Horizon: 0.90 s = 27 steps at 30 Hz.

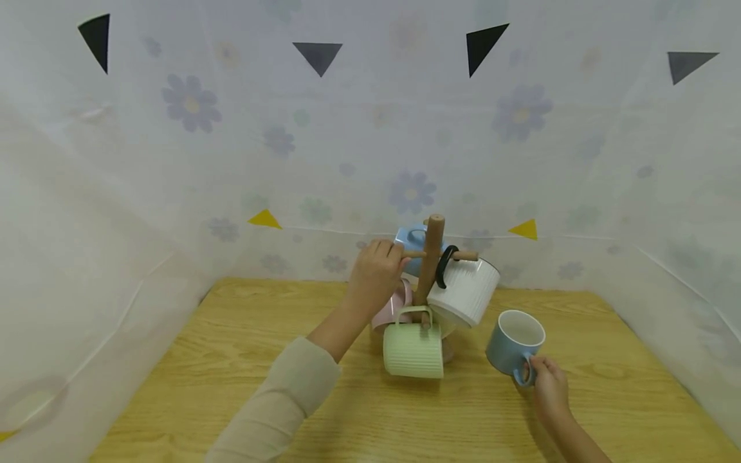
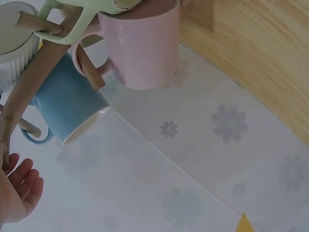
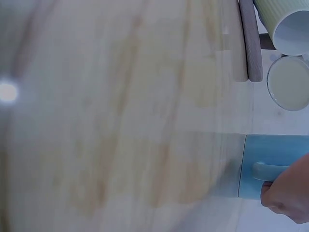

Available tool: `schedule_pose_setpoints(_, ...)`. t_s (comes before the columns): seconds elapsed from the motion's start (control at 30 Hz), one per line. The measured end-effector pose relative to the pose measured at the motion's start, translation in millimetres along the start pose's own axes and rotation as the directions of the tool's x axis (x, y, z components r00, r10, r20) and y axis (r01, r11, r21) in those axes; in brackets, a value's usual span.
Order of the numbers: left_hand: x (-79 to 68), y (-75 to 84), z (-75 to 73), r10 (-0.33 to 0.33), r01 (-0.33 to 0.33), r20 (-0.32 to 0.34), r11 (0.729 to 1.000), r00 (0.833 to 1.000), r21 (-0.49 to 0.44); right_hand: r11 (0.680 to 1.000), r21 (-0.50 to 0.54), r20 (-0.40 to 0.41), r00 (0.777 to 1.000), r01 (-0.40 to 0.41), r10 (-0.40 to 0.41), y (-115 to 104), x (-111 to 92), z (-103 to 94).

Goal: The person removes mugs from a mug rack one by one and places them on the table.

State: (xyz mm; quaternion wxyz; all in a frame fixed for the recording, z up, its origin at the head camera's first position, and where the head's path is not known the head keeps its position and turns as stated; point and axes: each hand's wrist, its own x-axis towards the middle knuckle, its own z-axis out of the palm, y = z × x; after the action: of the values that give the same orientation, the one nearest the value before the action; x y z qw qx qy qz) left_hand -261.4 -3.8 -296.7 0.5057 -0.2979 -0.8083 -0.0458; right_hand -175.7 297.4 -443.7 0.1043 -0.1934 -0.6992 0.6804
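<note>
Blue mug [image 1: 514, 348] stands on the desk [image 1: 231, 360], its handle pinched in the right hand's [image 1: 548, 386] grip, not yet hung, while the left hand [image 1: 376, 273], fingers loosely curled, touches a peg on the rack [image 1: 431, 257] already carrying four mugs.

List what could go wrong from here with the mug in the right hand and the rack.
1. The right hand holds the blue mug only by its handle, tilted, so it might slip or knock the table.
2. The wooden rack already carries four mugs; the white mug and green mug hang close by, so a collision seems possible.
3. The left hand rests at a peg; the loaded rack may tip.
</note>
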Motion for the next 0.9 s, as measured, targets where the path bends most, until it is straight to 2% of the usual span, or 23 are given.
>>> schedule_pose_setpoints(0.27,-0.2,0.3,0.5,-0.007,0.008,-0.011,0.999,1.0,0.041,0.987,-0.163,-0.087,0.996,-0.006,-0.009,-1.4,-4.0,-0.1)
schedule_pose_setpoints(0.37,-1.0,0.3,0.9,-0.017,0.018,-0.012,0.999,1.0,0.05,0.959,-0.282,-0.104,0.993,0.02,-0.051,-2.2,-5.0,-0.5)
schedule_pose_setpoints(0.43,-1.5,0.5,0.5,-0.022,0.022,-0.009,0.998,1.0,0.057,0.925,-0.377,-0.131,0.987,0.041,-0.097,-3.5,-6.2,-0.3)
schedule_pose_setpoints(0.5,-2.1,0.7,0.3,-0.026,0.026,-0.008,0.998,1.0,0.06,0.896,-0.438,-0.165,0.973,0.077,-0.164,-5.6,-7.5,0.6)
schedule_pose_setpoints(0.57,-2.6,0.9,-0.1,-0.029,0.03,-0.008,0.997,1.0,0.065,0.881,-0.46,-0.21,0.95,0.113,-0.232,-8.6,-9.3,2.9)
schedule_pose_setpoints(0.7,-3.2,1.2,0.7,-0.034,0.035,-0.013,0.996,0.999,0.076,0.878,-0.418,-0.285,0.883,0.235,-0.372,-18.7,-13.0,11.4)
schedule_pose_setpoints(0.77,-3.0,1.3,1.5,-0.034,0.036,-0.018,0.996,0.999,0.084,0.878,-0.37,-0.282,0.865,0.303,-0.416,-26.4,-14.8,16.9)
schedule_pose_setpoints(0.83,-2.9,1.3,2.0,-0.036,0.038,-0.019,0.995,0.999,0.093,0.898,-0.291,-0.253,0.879,0.33,-0.405,-37.1,-16.6,23.8)
schedule_pose_setpoints(0.9,-2.9,1.0,1.7,-0.039,0.041,-0.019,0.995,0.999,0.095,0.932,-0.178,-0.179,0.921,0.316,-0.346,-48.9,-18.7,30.7)
